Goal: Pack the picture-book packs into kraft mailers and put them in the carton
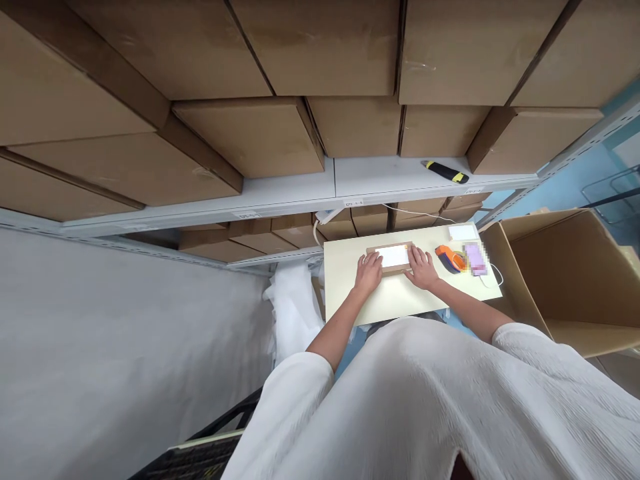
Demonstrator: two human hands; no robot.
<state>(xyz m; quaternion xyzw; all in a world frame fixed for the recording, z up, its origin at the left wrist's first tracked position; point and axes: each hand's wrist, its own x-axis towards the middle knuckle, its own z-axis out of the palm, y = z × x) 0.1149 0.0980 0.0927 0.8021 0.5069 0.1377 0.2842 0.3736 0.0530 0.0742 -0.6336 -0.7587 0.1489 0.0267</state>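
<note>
A small flat cardboard box (397,269) lies on the cream tabletop, with a white label (393,256) across its upper face. My left hand (369,272) grips the box's left end, fingers over the top and thumb near the front edge. At the opposite end, my right hand (423,267) holds the right side, its thumb by the near corner. To the right of that hand rests an orange and dark-blue tape dispenser (450,259). Beyond it is a purple item (475,259), blurred out, with a white cable beside it.
Large cartons (330,47) fill the shelf ahead. A black and yellow utility knife (447,172) lies on the shelf's edge. White paper or a small pad (463,231) sits at the table's back right. An open carton (575,267) stands right; white wrapping material (295,300) is left.
</note>
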